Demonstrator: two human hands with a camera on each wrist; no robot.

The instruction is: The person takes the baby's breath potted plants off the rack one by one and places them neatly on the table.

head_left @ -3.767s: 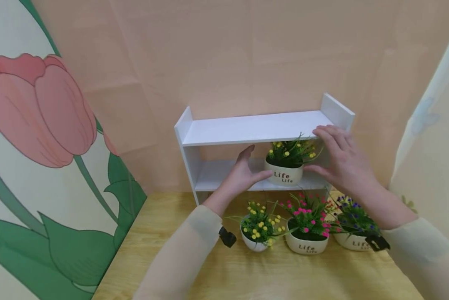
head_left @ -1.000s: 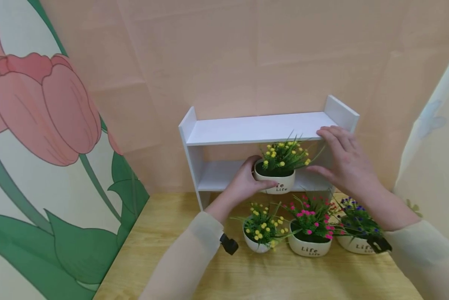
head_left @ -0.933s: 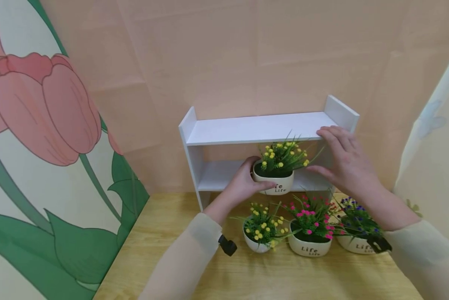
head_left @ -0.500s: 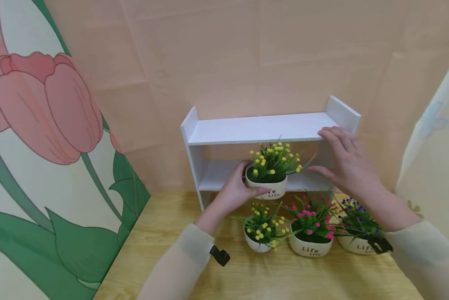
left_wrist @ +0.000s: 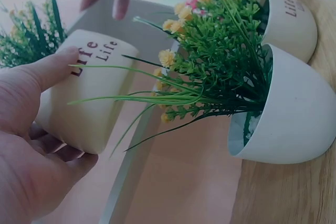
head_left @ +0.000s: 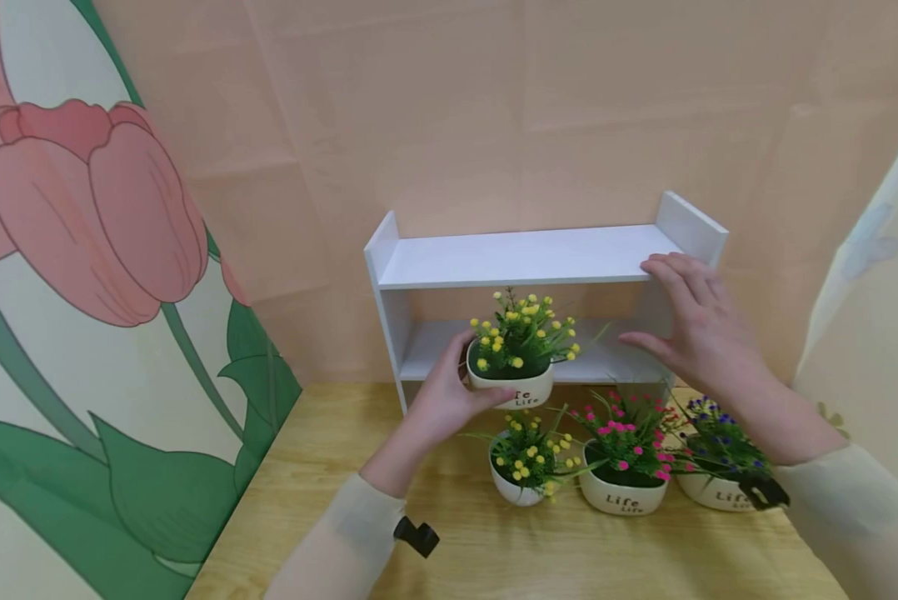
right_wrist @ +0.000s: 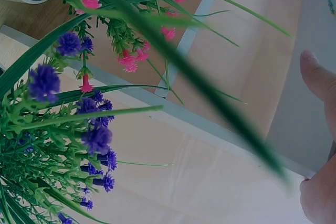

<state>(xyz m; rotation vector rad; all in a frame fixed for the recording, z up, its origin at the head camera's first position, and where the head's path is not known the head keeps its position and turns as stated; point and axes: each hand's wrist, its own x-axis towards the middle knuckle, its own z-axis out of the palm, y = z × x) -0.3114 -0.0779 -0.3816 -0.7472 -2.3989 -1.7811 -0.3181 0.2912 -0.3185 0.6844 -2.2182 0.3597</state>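
Note:
My left hand [head_left: 443,395] grips a cream oval flowerpot [head_left: 533,390] by its left side, the thumb across the front over the "Life" lettering. Yellow artificial flowers [head_left: 520,329] fill this pot. It is held up in front of the white two-tier shelf [head_left: 524,257], above the table. In the left wrist view, fingers curl beneath the pot [left_wrist: 100,98] and the thumb lies on its printed face. My right hand [head_left: 707,321] touches the right front corner of the upper board with its fingertips, thumb spread below and holding no pot.
On the wooden table [head_left: 329,483] stand a small white pot [head_left: 515,493] with yellow flowers, a "Life" pot [head_left: 623,497] with pink flowers, and another [head_left: 719,492] with blue-purple flowers. A peach cloth wall [head_left: 449,108] rises behind the shelf.
The left hand has taken hold of the yellow-flowered pot and brought it off the middle tier, forward and to the left. The right hand has stayed at the shelf's corner.

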